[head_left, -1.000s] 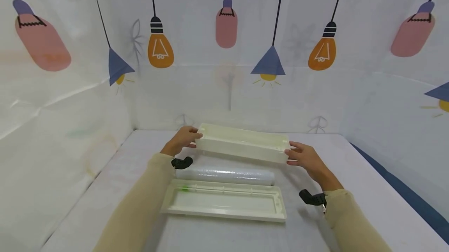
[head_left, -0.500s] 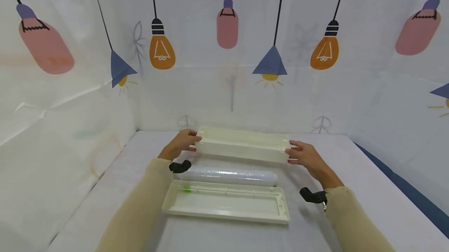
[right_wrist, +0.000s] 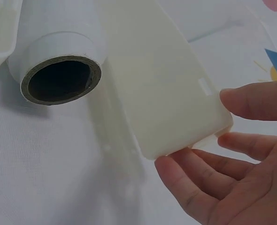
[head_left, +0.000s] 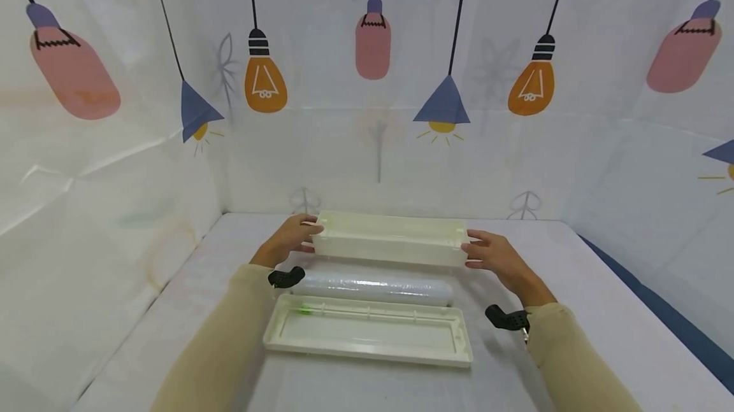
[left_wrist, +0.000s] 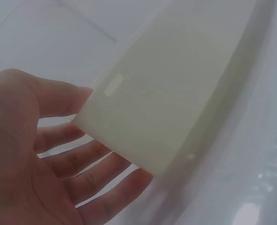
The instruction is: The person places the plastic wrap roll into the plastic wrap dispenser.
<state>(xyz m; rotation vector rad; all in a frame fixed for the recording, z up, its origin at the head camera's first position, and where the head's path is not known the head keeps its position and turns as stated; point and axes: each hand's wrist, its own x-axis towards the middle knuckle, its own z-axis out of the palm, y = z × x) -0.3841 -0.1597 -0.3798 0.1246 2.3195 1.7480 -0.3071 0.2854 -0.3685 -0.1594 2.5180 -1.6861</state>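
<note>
In the head view a long, open-topped cream plastic box [head_left: 390, 250] is at the back of the table, between both hands. My left hand [head_left: 287, 238] grips its left end, the thumb near the rim and the fingers against the end, as the left wrist view shows of the hand [left_wrist: 58, 154]. The right end of the box [right_wrist: 162, 84] is held by my right hand [head_left: 497, 262] between thumb and fingertips. A roll of cling film [head_left: 373, 288] lies in front of the box. Nearer still is a shallow cream lid [head_left: 367, 356] with a rail and a small green slider [head_left: 306, 310].
The white-covered table [head_left: 367, 390] meets a pale curtain [head_left: 321, 151] printed with hanging lamps at the back and sides. A dark blue strip [head_left: 659, 304] shows beyond the table's right edge. A black wrist device is on each forearm.
The box has shifted slightly left and its left end has come down, so it sits more level. Both hands have moved with it. The roll and lid stay in place.
</note>
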